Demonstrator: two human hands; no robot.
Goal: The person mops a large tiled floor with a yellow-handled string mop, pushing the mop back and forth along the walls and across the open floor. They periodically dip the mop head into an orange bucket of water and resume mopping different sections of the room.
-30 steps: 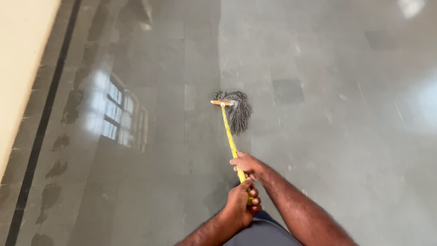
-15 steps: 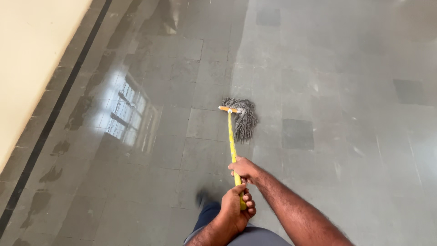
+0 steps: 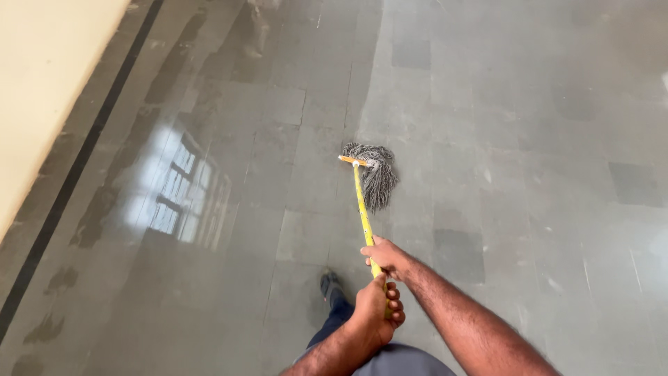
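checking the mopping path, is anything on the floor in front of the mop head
Nothing visible. The mop head lies on bare grey floor, with only tiles and a window reflection ahead. Both the left hand and right hand grip the handle.

Around the mop head point(image 3: 376, 177) the grey tiled floor point(image 3: 529, 139) lies open to the right, ahead and to the left across the wet, shiny patch point(image 3: 181, 198). Far left of the mop head a cream wall point(image 3: 42, 90) closes that side. Behind the mop head, the person's foot point(image 3: 330, 284) stands on the floor.
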